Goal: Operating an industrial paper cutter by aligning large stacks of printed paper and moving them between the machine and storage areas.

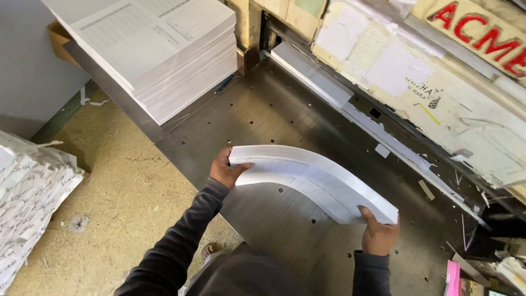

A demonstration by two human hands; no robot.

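I hold a thick sheaf of white printed paper (pixel 315 178) bent into an arch above the dark metal machine table (pixel 257 118). My left hand (pixel 226 170) grips its left end, thumb on top. At the other end my right hand (pixel 378 233) clasps the sheaf from below, thumb up against its edge. Both arms wear dark sleeves.
A tall stack of printed white sheets (pixel 159 49) sits at the table's far left corner. The cutter's worn cream housing (pixel 438 82) with a white strip along its base runs along the right. Bundled paper (pixel 30 192) lies on the floor at left. Pink scraps (pixel 453 277) lie lower right.
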